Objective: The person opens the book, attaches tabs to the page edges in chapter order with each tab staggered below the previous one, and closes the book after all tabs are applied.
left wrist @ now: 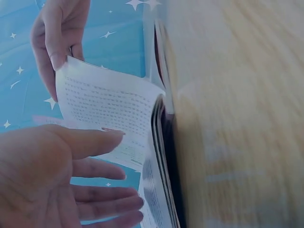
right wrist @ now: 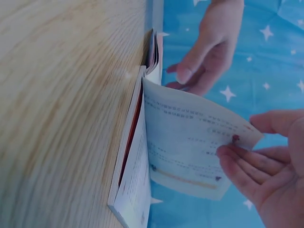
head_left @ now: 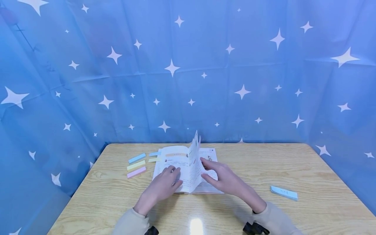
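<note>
An open book (head_left: 176, 169) with printed text lies on the table, several of its pages standing up near the spine. My right hand (head_left: 224, 178) pinches the edge of a raised page (right wrist: 190, 137) between thumb and fingers, as the right wrist view shows. On the left-hand page rests my left hand (head_left: 164, 183), fingers loosely spread and holding nothing. A blue tab (head_left: 154, 154) and a yellow tab (head_left: 154, 160) stick out from the book's left edge.
Left of the book lie a blue strip (head_left: 137, 158), a yellow strip (head_left: 136, 165) and a pink strip (head_left: 136, 172) of sticky notes. A light blue pad (head_left: 284, 193) with some writing lies at the right. A blue starry curtain (head_left: 205, 81) hangs behind the wooden table (head_left: 97, 202).
</note>
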Tool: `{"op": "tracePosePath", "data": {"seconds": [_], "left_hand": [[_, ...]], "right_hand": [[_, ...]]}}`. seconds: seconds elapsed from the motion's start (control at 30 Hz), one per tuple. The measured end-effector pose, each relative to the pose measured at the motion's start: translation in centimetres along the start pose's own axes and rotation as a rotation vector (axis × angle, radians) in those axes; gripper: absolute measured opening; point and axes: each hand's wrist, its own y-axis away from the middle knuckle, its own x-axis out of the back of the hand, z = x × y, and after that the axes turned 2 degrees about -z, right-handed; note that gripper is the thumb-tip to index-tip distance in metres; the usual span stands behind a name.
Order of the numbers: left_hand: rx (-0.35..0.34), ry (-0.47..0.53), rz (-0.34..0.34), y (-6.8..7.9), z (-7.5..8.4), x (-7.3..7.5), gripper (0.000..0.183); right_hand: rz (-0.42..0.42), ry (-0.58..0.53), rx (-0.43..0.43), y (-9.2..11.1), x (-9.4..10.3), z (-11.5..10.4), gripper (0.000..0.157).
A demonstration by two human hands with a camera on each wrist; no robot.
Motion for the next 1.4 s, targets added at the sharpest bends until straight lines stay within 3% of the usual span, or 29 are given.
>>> {"op": "tracePosePath", "data": {"seconds": [0.13, 0.43, 0.57, 0.73, 1.07, 1.23, 1.4], "left_hand": [[-0.006, 0.069, 0.031, -0.6, 0.2, 0.2, 0.047], [-0.047, 0.374, 0.126, -1.9, 1.0, 0.5, 0.05], [-0.039, 0.46, 0.178, -2.5, 1.4, 0.8, 0.054], [-0.056, 0.537, 0.192, -2.9, 1.8, 1.2, 0.058], [-0.121, 0.487, 0.284, -2.7, 1.6, 1.8, 0.033], [-0.114, 0.412, 0.343, -2.4, 1.1, 1.9, 0.033], [-0.095, 0.273, 0.423, -2.0, 0.8, 1.8, 0.03]], "right_hand": [[-0.003, -0.015, 0.007, -0.3, -0.2, -0.2, 0.053], [-0.057, -0.049, -0.013, -1.0, -0.9, -0.2, 0.062], [-0.079, -0.072, -0.029, -1.1, -1.1, -0.1, 0.063], [-0.072, -0.072, -0.018, -1.3, -1.3, -0.1, 0.062], [-0.087, -0.054, -0.053, -1.3, -1.6, 0.1, 0.06], [-0.197, -0.071, -0.124, -1.6, -1.8, 0.3, 0.058], [-0.288, -0.073, -0.164, -2.1, -2.2, 0.5, 0.059]]}}
